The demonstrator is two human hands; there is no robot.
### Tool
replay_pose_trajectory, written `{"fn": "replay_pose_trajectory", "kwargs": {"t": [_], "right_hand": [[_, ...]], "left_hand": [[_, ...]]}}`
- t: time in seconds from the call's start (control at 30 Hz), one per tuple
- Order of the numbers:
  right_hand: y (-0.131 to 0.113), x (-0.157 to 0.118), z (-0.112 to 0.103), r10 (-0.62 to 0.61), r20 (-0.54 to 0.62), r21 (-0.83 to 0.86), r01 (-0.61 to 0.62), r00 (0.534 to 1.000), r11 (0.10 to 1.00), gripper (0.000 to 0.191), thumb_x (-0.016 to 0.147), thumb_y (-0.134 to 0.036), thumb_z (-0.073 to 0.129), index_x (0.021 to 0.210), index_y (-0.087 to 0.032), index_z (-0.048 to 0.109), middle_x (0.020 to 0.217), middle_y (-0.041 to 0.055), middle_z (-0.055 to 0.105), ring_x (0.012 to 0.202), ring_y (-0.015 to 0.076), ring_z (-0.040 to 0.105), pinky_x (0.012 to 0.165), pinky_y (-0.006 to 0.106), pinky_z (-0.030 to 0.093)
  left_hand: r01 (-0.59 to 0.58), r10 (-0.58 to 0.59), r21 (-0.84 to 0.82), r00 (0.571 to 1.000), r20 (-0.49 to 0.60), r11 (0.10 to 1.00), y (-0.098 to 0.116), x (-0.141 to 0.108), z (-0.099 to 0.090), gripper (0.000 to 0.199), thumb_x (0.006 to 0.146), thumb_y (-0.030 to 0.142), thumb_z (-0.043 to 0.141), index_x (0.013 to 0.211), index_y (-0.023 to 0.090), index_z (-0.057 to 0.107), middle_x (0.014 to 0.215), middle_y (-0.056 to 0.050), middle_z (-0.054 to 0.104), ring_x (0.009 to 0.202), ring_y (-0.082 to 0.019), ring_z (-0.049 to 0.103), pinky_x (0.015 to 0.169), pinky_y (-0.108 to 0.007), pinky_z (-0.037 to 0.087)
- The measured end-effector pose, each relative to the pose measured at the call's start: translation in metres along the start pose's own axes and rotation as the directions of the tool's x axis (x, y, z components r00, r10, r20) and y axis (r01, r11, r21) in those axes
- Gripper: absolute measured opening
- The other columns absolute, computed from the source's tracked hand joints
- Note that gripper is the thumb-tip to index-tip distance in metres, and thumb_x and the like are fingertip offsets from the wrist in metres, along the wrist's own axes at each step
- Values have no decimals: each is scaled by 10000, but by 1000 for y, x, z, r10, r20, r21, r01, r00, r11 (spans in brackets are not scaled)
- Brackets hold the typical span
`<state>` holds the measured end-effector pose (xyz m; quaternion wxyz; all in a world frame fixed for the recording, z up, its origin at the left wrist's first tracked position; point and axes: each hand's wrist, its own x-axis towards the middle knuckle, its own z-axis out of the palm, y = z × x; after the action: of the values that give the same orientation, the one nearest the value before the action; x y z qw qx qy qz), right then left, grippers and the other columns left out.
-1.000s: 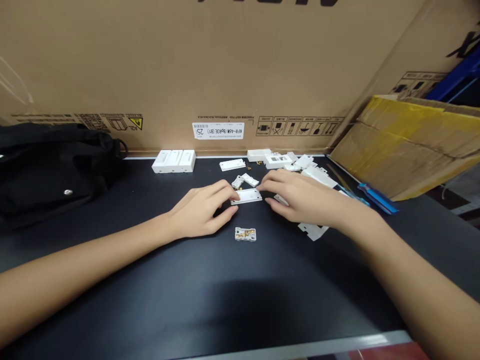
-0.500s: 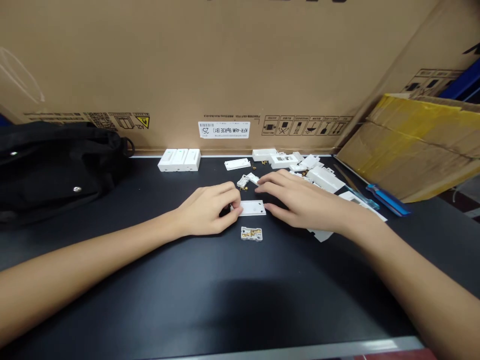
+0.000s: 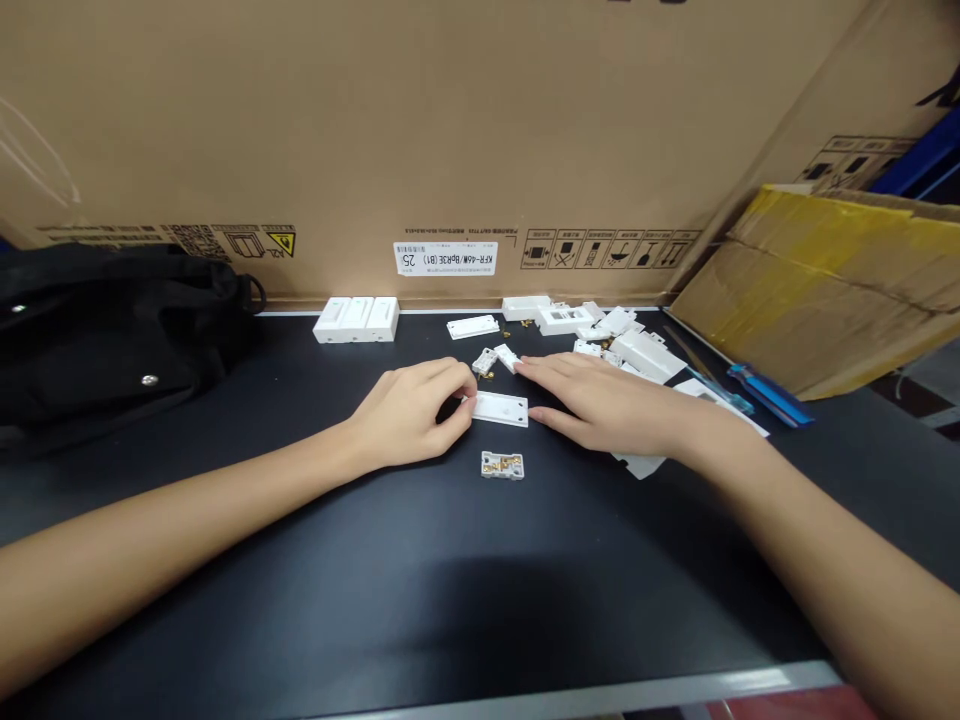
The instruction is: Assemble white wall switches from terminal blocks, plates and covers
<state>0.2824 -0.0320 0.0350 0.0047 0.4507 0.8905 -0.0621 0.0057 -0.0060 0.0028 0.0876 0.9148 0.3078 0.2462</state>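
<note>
White and long, the plate lies on the dark surface, left end pinched in the left hand; the right hand's grip is spread beside a small white piece. Positioning the plate seems underway; the next move likely needs steady alignment.

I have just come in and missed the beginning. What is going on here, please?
At the black table, a person's left hand grips one end of a long, flat, white plastic plate. The right hand is by its other end and a small white rectangular plastic piece. Nearer the person lies a small white plastic base with brass-coloured metal parts.
</note>
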Motion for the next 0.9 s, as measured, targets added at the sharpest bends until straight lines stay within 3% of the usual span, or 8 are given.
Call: {"fn": "replay_pose_trajectory", "kwargs": {"t": [0.1,0.2,0.3,0.43,0.53,0.77,0.9], "right_hand": [[0,-1,-6,-9,-20,-27,8,1000,1000,544,1042,-420,443,1495,-136,542,1482,194,604,1322,344,587,1100,526,471],[-1,-1,-14,18,-7,-100,-18,1000,995,405,1034,-371,448,1280,-140,672,1233,179,710,1137,321,653,984,488,503],[-1,0,-20,43,-6,-173,-43,999,984,365,1042,-359,417,1039,-143,712,1030,150,719,999,301,649,919,462,490],[-1,1,-22,57,-4,-223,-56,998,973,391,1053,-360,391,959,-147,706,983,141,709,954,288,642,888,442,473],[-3,1,-22,64,-6,-241,-63,998,968,383,1046,-355,399,941,-156,709,985,139,714,934,285,644,859,431,467],[1,-1,-25,85,-17,-204,-86,996,975,386,1028,-365,390,972,-185,727,967,114,732,914,290,665,833,433,461],[23,-7,-31,213,-116,-168,-231,970,958,363,1000,-397,419,999,-190,717,1013,122,743,880,289,679,766,420,472]], "left_hand": [[9,-9,33,1000,-2,999,0,0,0,72,944,230,536,977,206,596,973,-11,694,869,-172,662,702,-292,495],[32,-32,69,999,-11,997,0,0,-1,125,970,265,518,1001,197,618,1001,-43,680,939,-208,640,726,-324,520],[46,-47,78,999,11,996,-1,3,0,309,1033,352,477,1257,215,638,1271,-91,652,1172,-269,585,904,-417,560],[88,-95,71,990,105,994,-4,8,3,442,1083,457,411,1437,267,593,1525,-80,539,1367,-300,487,1148,-528,450],[133,-136,25,980,146,991,-7,11,3,431,1081,475,413,1394,259,614,1452,-66,613,1340,-286,521,1161,-525,433],[292,-290,-22,955,65,956,-15,13,3,240,996,405,516,1056,213,647,1112,-64,696,1106,-280,598,959,-481,512],[327,-327,-51,945,22,944,-21,15,5,167,948,373,576,959,220,641,1027,-48,701,1036,-268,619,897,-448,513]]}}
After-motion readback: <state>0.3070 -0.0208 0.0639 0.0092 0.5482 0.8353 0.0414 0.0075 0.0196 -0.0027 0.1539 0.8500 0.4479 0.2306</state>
